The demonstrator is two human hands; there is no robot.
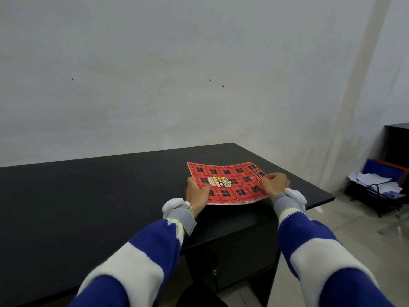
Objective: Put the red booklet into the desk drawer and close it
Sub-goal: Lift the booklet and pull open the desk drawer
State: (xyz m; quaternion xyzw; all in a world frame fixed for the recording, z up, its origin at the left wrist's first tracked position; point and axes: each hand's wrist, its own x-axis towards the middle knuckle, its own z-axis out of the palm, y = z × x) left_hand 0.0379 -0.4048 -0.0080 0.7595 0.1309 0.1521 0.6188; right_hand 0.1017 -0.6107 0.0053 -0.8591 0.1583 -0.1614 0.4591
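The red booklet [230, 185], patterned with black squares and a small crest, is held just above the black desk [88, 196] near its right end. It bows slightly, its near edge lifted off the top. My left hand [197, 193] grips its left edge, thumb on the cover. My right hand [275, 182] grips its right edge. Below the desktop, under my arms, the dark drawer unit [239, 249] shows its front with a small lock; the drawer looks shut.
A pale wall stands right behind the desk. To the right, on the tiled floor, a black wire rack [376, 196] holds papers and blue folders beside another dark cabinet [397, 140]. The desk's right edge ends near my right wrist.
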